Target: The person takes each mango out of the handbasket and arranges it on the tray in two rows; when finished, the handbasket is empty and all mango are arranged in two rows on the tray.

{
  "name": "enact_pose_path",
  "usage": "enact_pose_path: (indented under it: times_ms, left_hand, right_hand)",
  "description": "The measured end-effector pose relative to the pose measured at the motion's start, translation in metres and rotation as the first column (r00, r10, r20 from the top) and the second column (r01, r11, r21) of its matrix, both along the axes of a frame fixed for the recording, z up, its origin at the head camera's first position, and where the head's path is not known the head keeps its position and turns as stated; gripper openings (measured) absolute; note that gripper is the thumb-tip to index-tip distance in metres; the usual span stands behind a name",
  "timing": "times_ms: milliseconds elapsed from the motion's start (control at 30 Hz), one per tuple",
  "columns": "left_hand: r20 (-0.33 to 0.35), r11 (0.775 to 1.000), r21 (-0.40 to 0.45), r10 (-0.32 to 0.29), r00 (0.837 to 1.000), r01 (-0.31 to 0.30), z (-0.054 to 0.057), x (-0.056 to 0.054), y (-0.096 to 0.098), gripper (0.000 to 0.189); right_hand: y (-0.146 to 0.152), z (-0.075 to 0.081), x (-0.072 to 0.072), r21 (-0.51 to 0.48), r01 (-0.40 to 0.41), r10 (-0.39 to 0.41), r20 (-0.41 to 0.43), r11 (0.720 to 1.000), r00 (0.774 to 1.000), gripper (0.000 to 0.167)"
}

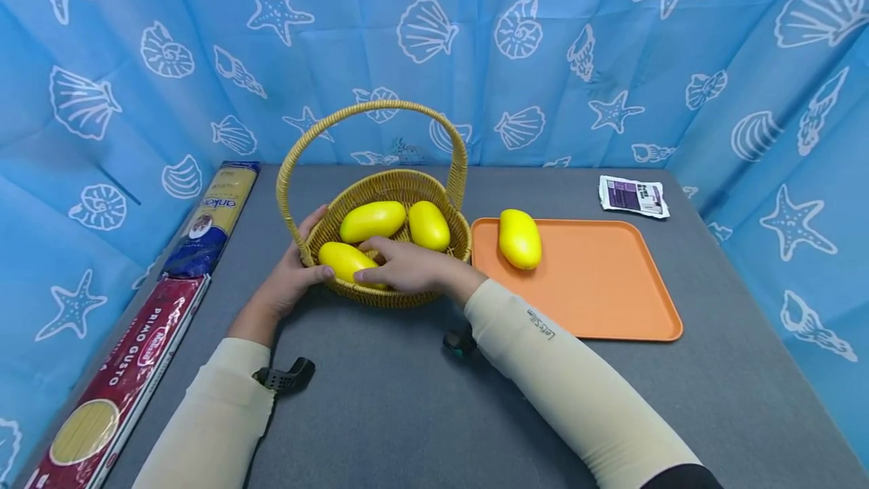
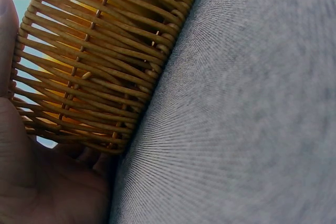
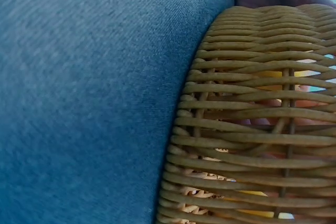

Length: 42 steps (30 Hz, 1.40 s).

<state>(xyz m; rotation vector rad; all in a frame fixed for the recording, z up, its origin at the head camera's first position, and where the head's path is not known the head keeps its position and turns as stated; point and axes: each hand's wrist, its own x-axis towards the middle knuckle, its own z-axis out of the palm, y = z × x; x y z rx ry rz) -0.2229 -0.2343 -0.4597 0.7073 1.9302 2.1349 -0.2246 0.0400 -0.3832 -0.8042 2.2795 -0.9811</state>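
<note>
A wicker basket (image 1: 400, 299) with a tall arched handle stands upright on the table, with three yellow mangoes inside. My left hand (image 1: 292, 272) grips the basket's left side, thumb by the rim and fingers round the outer wall. In the left wrist view that hand (image 2: 58, 182) lies against the woven wall (image 2: 100, 77). My right hand (image 1: 414, 266) reaches over the front rim and holds the front-left mango (image 1: 342, 259) between thumb and fingers. Behind it lie a second mango (image 1: 373, 221) and a third mango (image 1: 429, 226). The right wrist view shows mostly woven wall (image 3: 252, 140).
Right of the basket lies an orange tray (image 1: 597, 285) with another mango (image 1: 520, 240) near its left edge. A white and purple packet (image 1: 634, 196) lies behind the tray. Two pasta packs, one blue and gold (image 1: 213, 217), one red (image 1: 129, 376), line the left table edge.
</note>
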Motion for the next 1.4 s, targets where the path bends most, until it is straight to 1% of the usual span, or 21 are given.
enact_pose_path:
  times_ms: [100,200,367,433,667,900,967,1067,1200,1300,1400]
  left_hand:
    - [0.002,1.0,-0.001,-0.001,1.0,0.001,0.0,0.0,0.0,0.101]
    - [-0.002,1.0,-0.003,-0.001,1.0,0.001,-0.001,0.0,0.0,0.101]
    - [-0.005,1.0,-0.008,0.005,1.0,-0.005,-0.002,0.0,0.0,0.1]
    - [-0.002,1.0,-0.014,0.009,1.0,-0.009,-0.001,0.0,-0.001,0.1]
    - [-0.002,0.999,-0.028,0.015,1.0,-0.015,-0.001,0.001,-0.002,0.101]
    - [0.001,0.999,-0.034,0.012,1.0,-0.012,-0.001,0.0,-0.001,0.1]
    - [0.001,0.999,-0.041,0.016,1.0,-0.016,-0.001,0.001,-0.002,0.1]
    - [0.001,0.999,-0.05,0.02,1.0,-0.02,-0.001,0.002,-0.002,0.099]
    - [0.008,0.999,-0.044,0.017,1.0,-0.016,0.0,0.002,-0.001,0.098]
    - [0.016,0.999,-0.042,0.02,1.0,-0.019,0.0,0.001,-0.001,0.098]
    - [0.022,0.998,-0.049,0.027,0.999,-0.026,0.001,0.001,-0.001,0.098]
  right_hand:
    - [0.0,-0.002,-0.002,0.001,0.019,-0.019,0.004,1.0,1.0,0.057]
    - [-0.001,-0.002,-0.002,0.015,0.026,-0.025,-0.019,1.0,0.999,0.056]
    - [-0.006,-0.003,-0.003,0.041,0.028,-0.024,-0.078,0.999,0.997,0.058]
    - [-0.008,-0.004,-0.003,0.048,0.029,-0.024,-0.104,0.998,0.994,0.056]
    - [-0.013,-0.005,-0.004,0.047,0.03,-0.021,-0.183,0.998,0.983,0.061]
    - [-0.014,-0.006,-0.006,0.043,0.029,-0.02,-0.197,0.999,0.98,0.053]
    - [-0.015,-0.006,-0.007,0.041,0.033,-0.025,-0.197,0.999,0.98,0.053]
    - [-0.014,-0.005,-0.006,0.036,0.056,-0.048,-0.2,0.998,0.979,0.058]
    - [-0.013,-0.003,-0.005,0.008,0.124,-0.12,-0.189,0.992,0.975,0.068]
    - [-0.011,-0.001,-0.004,-0.033,0.168,-0.171,-0.187,0.985,0.967,0.07]
    - [-0.009,0.002,-0.002,-0.098,0.193,-0.208,-0.181,0.976,0.961,0.069]
